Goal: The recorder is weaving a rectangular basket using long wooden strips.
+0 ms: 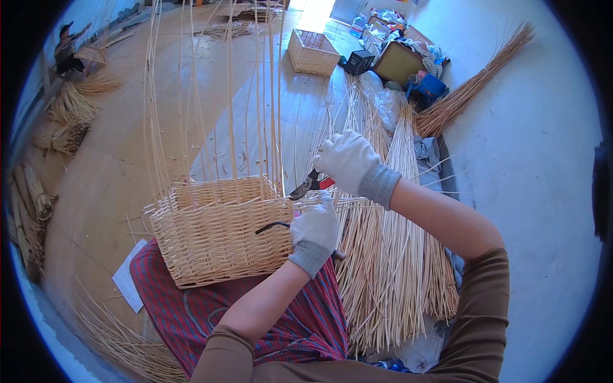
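Observation:
A half-woven wicker basket (223, 239) rests tilted on a red checked cloth over my lap, long upright rods (231, 127) rising from its rim. My right hand (349, 163), in a white glove with a grey cuff, is closed around pruning shears (305, 186) with a red handle. Their blades are at the basket's right rim corner, among rod ends sticking out. Just below, my left hand (314, 225), gloved alike, is closed at that corner with its thumb up. A bent black metal tool (273, 226) passes through its grip; a handle end shows beyond the wrist.
Bundles of pale rods (389, 255) lie on the right, with a brown bundle (479, 80) against the wall. Farther back stand a finished-looking basket (314, 52), a black box (359, 62) and a blue bucket (429, 87). Another person (67, 51) sits at far left.

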Available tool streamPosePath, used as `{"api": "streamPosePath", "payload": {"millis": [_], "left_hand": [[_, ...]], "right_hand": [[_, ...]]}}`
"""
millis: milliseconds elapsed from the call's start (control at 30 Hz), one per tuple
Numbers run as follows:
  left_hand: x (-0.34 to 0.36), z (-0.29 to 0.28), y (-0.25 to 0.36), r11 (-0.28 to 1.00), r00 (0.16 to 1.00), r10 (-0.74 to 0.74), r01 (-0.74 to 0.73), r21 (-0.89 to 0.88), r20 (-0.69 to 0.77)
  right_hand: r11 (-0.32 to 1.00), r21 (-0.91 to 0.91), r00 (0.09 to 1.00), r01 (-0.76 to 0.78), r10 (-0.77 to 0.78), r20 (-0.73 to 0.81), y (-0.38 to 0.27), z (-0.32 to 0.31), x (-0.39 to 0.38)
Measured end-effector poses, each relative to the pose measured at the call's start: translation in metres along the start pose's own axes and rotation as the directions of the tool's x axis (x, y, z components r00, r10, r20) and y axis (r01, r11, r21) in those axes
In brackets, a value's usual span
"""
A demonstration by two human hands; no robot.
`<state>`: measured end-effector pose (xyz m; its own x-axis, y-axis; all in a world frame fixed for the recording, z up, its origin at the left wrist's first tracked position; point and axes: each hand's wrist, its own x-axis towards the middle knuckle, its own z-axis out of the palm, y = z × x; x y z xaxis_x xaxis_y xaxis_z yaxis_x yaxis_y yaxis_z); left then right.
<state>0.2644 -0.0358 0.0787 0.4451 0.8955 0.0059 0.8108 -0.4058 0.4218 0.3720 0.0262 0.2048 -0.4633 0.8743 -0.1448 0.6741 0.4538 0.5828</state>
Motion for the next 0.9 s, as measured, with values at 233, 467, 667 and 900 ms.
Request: {"api": "streamPosePath", "payload": {"millis": [233,467,667,900], "left_hand": [[0.016,0.01,-0.01,0.996,0.997,-0.076,0.077,0.043,-0.028],[0.013,0.028,-0.029,0.993,0.992,0.056,-0.044,0.108,-0.116],[-0.012,-0.005,-0.054,0.975,0.949,0.122,-0.06,0.215,-0.291],[-0.12,-0.088,-0.201,0.992,0.917,0.037,0.013,0.122,-0.396]], "right_hand": [[1.0,-0.016,1.0,0.016,-0.016,-0.002,-0.004,0.002,-0.005],[0.95,0.304,0.991,-0.066,0.097,-0.09,0.007,-0.01,-0.052],[0.568,0.815,0.743,-0.114,0.593,-0.31,-0.06,0.04,-0.173],[-0.019,0.618,0.307,-0.786,0.855,0.417,-0.261,0.269,-0.274]]}}
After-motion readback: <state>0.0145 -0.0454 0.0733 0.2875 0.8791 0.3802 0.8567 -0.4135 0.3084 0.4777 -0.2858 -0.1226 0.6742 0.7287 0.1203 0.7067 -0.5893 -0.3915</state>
